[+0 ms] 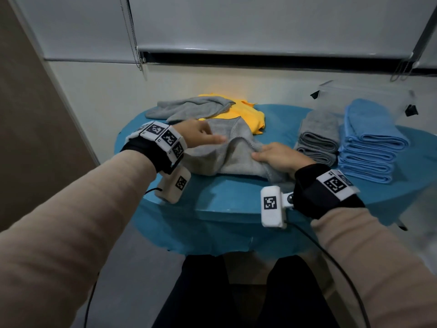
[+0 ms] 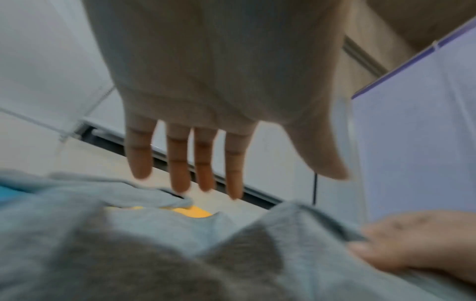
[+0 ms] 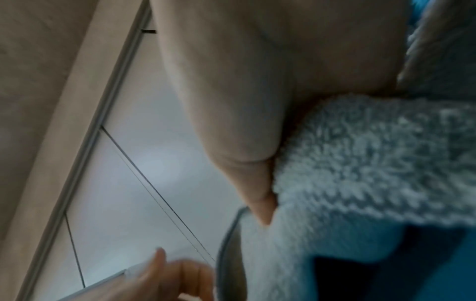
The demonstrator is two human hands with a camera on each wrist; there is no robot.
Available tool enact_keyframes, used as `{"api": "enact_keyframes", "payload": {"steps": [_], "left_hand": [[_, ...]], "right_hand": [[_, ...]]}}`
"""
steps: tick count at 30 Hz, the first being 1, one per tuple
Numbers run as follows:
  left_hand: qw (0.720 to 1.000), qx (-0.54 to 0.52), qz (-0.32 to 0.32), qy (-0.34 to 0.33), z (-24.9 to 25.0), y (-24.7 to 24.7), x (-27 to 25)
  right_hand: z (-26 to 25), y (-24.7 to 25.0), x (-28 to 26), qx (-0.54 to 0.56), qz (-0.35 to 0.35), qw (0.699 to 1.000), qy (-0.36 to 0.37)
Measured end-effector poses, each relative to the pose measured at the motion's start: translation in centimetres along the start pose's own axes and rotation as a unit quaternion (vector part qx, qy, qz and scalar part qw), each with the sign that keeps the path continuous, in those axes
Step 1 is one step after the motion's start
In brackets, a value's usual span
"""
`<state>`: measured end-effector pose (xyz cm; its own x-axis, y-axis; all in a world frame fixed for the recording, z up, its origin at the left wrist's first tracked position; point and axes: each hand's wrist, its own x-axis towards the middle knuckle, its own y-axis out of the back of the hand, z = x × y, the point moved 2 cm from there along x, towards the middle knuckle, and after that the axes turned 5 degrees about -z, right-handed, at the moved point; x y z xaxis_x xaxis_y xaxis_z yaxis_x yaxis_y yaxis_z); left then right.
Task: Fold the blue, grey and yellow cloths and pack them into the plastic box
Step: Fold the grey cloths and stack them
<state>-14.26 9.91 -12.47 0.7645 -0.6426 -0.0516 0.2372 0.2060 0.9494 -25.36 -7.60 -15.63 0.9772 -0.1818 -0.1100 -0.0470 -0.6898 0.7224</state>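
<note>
Across the middle of the head view spreads my blue table (image 1: 236, 200), round-edged, with my knees dark beneath it at the bottom of the frame. At the upper right of the frame the clear plastic box (image 1: 369, 95) stands at the far edge of the table. Just in front of it, at the right, sits a stack of folded blue cloths (image 1: 371, 143), and touching its left side a lower stack of folded grey cloths (image 1: 318, 136). Centre frame lies the grey cloth (image 1: 227, 159) I am working on, rumpled, one edge raised in a ridge between my hands. Behind it, toward the upper middle, the yellow cloth (image 1: 246, 114) lies unfolded, partly covered by a second loose grey cloth (image 1: 189, 107) at the upper left of the table.

My left hand (image 1: 201, 136) is at centre left, flat over the working cloth. In the left wrist view its fingers (image 2: 179, 163) are straight and slightly spread, just above the fabric, holding nothing. My right hand (image 1: 279, 155) is at centre right, pinching the raised edge of that cloth between thumb and curled fingers. The right wrist view, blurred, shows the pile pressed against my thumb.
</note>
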Motion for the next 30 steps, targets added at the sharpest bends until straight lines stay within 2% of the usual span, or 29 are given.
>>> {"api": "enact_keyframes", "payload": {"steps": [2, 3, 7, 10, 15, 21, 23, 24, 25, 26, 27, 29, 30], "left_hand": [[0.997, -0.019, -0.052, -0.050, 2.1, -0.6, 0.0], [0.996, -0.003, -0.056, -0.068, 3.1, -1.2, 0.1], [0.991, 0.076, -0.005, -0.110, 5.3, -2.5, 1.3], [0.988, 0.141, 0.008, -0.065, 4.6, -2.2, 1.5], [0.984, 0.179, -0.019, -0.007, 3.0, -1.8, 1.0], [0.975, 0.212, 0.045, 0.051, 1.1, 1.8, 0.3], [0.973, 0.219, 0.026, 0.076, 0.3, 2.8, -0.2], [0.972, 0.221, 0.000, 0.074, 0.2, 3.0, -0.4], [0.973, 0.217, -0.038, 0.065, 0.1, 2.7, -0.6], [0.974, 0.204, -0.083, 0.058, 0.2, 2.3, -0.9], [0.974, 0.172, -0.130, 0.065, 0.1, 1.9, -1.0], [0.971, 0.070, -0.212, 0.087, 0.1, 1.0, -0.9], [0.966, 0.010, -0.241, 0.093, 0.4, 0.8, -1.1]], "right_hand": [[-0.8, -0.1, 0.1, -0.002, 0.004, 1.000, 0.004], [-1.3, -0.2, 0.1, -0.002, 0.010, 1.000, 0.016], [-1.9, 0.1, 0.0, 0.019, 0.038, 0.997, 0.057], [-1.3, 0.8, -0.2, -0.009, 0.066, 0.996, 0.051], [-1.0, 1.4, -0.2, -0.032, 0.073, 0.996, 0.044], [-0.7, 3.7, -0.8, -0.101, 0.226, 0.969, 0.009], [-0.1, 4.5, -1.2, -0.114, 0.262, 0.958, 0.001], [0.0, 4.7, -1.4, -0.120, 0.257, 0.959, 0.004], [0.0, 4.7, -1.5, -0.132, 0.219, 0.967, 0.008], [0.0, 4.4, -1.6, -0.156, 0.141, 0.978, 0.006], [0.0, 4.0, -1.7, -0.192, 0.034, 0.981, -0.001], [-0.1, 3.2, -2.4, -0.235, -0.159, 0.958, -0.032], [-0.2, 2.9, -2.7, -0.219, -0.209, 0.952, -0.042]]}}
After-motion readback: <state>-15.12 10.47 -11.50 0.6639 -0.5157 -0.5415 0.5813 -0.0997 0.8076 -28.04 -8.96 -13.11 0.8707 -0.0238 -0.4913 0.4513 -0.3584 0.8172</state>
